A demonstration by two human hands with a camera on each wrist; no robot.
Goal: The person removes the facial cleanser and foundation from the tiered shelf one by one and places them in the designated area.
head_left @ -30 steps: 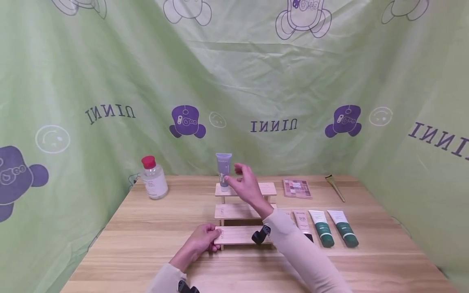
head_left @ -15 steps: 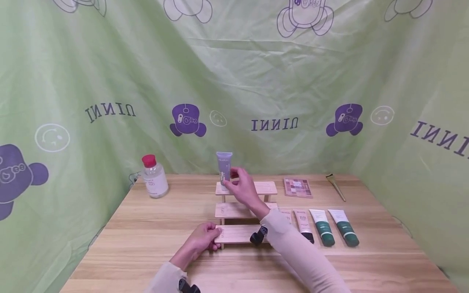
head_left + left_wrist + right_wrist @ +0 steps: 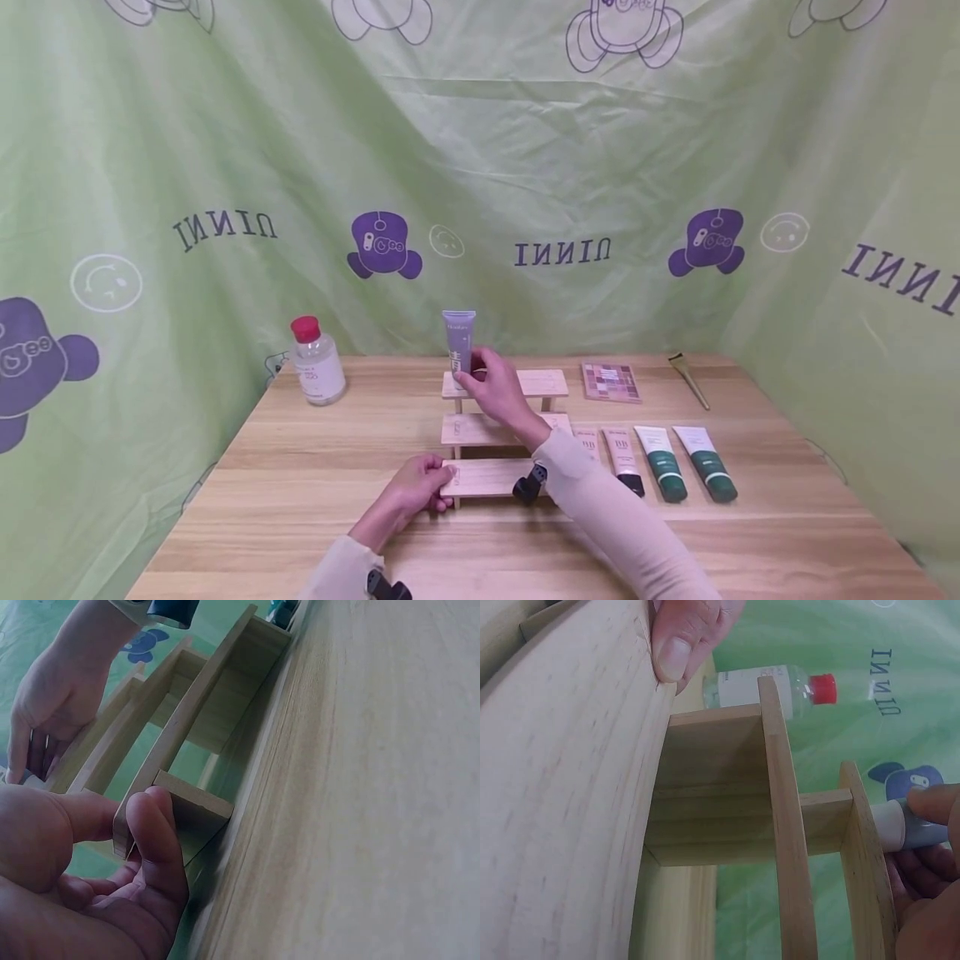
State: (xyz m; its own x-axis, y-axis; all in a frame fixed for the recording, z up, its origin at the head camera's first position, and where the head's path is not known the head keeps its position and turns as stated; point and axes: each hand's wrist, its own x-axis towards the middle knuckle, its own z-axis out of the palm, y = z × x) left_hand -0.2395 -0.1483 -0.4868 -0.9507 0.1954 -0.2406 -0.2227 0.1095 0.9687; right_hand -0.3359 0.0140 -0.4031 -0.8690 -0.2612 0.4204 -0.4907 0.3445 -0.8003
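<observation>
A lavender squeeze tube [image 3: 459, 332] stands upright, cap down, at the left end of the top step of a three-step wooden display rack [image 3: 495, 477]. My right hand [image 3: 498, 388] pinches the tube's lower part between thumb and fingers. In the right wrist view its white cap [image 3: 889, 825] meets the top board. My left hand [image 3: 417, 485] grips the left end of the lowest step, thumb on top and fingers underneath. The left wrist view shows a fingertip [image 3: 157, 806] against that step's support leg.
Right of the rack lie two pink BB tubes [image 3: 621, 454] and two green-and-white tubes [image 3: 663, 467]. Behind them are an eyeshadow palette [image 3: 611, 382] and a gold-handled brush [image 3: 690, 382]. A red-capped clear bottle [image 3: 318, 367] stands at left. A green curtain [image 3: 480, 167] hangs behind the table.
My right hand's fingers, spread off the tube a second ago, have come down and closed around its lower part. The tube stays in place, and my left hand keeps its hold on the rack.
</observation>
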